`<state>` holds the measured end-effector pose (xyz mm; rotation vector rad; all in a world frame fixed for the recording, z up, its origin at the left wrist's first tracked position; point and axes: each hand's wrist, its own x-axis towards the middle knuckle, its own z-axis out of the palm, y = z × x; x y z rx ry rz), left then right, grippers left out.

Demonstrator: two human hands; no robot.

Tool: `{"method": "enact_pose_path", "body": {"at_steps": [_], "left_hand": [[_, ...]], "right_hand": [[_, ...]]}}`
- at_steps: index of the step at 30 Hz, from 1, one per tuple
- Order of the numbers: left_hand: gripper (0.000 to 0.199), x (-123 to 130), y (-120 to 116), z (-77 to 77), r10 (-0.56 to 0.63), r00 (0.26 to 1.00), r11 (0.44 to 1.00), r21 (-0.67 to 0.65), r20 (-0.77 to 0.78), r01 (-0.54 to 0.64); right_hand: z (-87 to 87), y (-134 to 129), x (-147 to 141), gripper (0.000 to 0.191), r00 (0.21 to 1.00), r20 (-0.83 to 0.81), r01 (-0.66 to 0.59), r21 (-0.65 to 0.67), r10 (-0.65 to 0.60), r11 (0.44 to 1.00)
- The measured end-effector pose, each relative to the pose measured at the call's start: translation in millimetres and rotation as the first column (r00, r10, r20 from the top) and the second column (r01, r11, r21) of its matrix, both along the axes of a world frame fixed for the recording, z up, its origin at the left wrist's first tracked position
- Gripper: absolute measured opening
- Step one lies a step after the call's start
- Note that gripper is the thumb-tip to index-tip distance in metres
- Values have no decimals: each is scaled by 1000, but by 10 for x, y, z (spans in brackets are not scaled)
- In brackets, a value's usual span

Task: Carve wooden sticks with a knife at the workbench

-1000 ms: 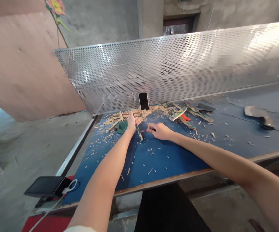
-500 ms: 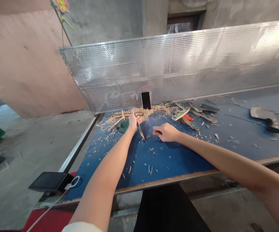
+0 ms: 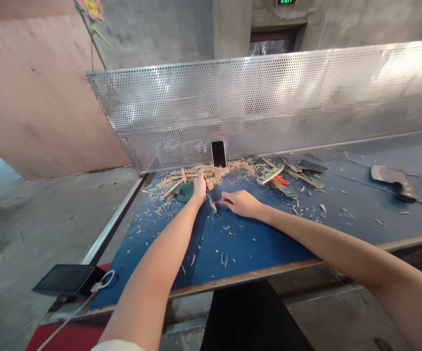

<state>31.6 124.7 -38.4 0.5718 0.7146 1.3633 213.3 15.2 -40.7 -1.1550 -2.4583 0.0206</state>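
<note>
My left hand [image 3: 200,186] is closed around a narrow wooden strip [image 3: 211,200] with dark green on its face. The strip slants down, its lower end at or just above the blue tabletop [image 3: 181,234]. On the right, my right hand [image 3: 245,203] is closed on a slim reddish-brown tool [image 3: 219,202], probably a small carving knife. Its tip meets or nearly meets the strip's lower part, and its blade is too small to make out. Beside my left wrist lies a dark green cloth-like piece [image 3: 184,192]. Pale shavings surround both hands.
A phone [image 3: 218,154] leans against the perforated metal panel [image 3: 181,107] behind a shavings heap [image 3: 240,168]. Painted wood strips [image 3: 287,183] with something orange lie to the right. Farther right is a curved metallic piece [image 3: 393,181]. A black device [image 3: 66,279] with a white cable sits at the left corner.
My right hand's tool has moved left against or close to the strip's lower end, where a gap showed before. My left hand still grips the strip. The view has shifted slightly.
</note>
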Motion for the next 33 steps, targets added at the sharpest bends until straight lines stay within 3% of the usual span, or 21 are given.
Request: {"method": "enact_pose_path", "body": {"at_steps": [3,6,10,16,23,27,30,33], "left_hand": [[55,18,-7,8,53,998,998,37,-41,-51],[54,19,-10,27,62,995,997,44,-74,-59],[51,4,-18,25,84,991,996,47,-102,-80],[40,-9,-17,-50,126,980,985,137,-156,-105],[36,-27,-6,-35,51,997,990,133,-64,-42],[37,-34,-6,-12,46,999,996,80,-20,-44],[42,-64,-1,4,23,1000,997,74,5,-23],[43,-112,11,29,-2,999,999,48,42,0]], "right_hand": [[29,-19,-14,26,999,-40,20,-69,-23,997],[74,-66,34,24,999,16,-45,-123,48,991],[128,-99,140,19,985,105,-132,-61,138,989],[178,-93,126,27,999,-44,1,37,0,999],[99,-55,-15,34,989,143,37,27,-41,999],[82,-17,-31,30,992,111,64,-43,-59,997],[120,-58,12,24,991,131,13,-116,3,993],[171,-122,74,22,975,206,-65,-102,84,993]]}}
